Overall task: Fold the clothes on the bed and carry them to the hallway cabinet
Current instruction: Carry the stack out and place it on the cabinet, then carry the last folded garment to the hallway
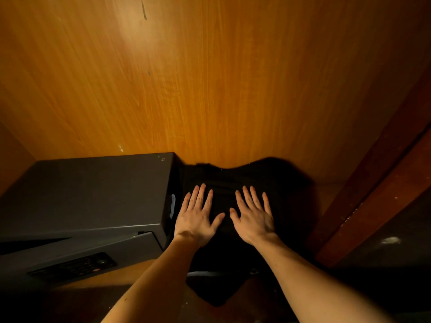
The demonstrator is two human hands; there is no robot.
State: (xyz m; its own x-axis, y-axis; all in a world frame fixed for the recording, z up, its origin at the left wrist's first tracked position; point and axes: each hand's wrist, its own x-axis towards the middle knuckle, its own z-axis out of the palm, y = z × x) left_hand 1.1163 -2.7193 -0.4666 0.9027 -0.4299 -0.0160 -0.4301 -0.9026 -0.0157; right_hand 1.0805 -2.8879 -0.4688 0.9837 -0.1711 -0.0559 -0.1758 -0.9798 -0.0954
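Both hands lie flat, palms down, on a stack of black clothes (235,250) in the lower centre of the frame, inside a wooden cabinet (210,89). Left hand (198,217) has fingers straight and spread, pressing the top of the stack; right hand (254,217) the same, just beside it, thumbs nearly meeting but apart. Neither hand curls round anything.

The stack's far edge touches the cabinet's back panel. Its left edge sits tight against a dark grey safe (88,197) filling the lower left; no gap shows there. A pale bit of fabric (172,206) peeks out between safe and stack. Safe's door (77,257) with keypad (72,264) is slightly ajar.

Right of the stack, a strip of bare shelf runs to the dark brown door frame (373,194) along the right edge. The stack's near edge overhangs the shelf front at the bottom centre.
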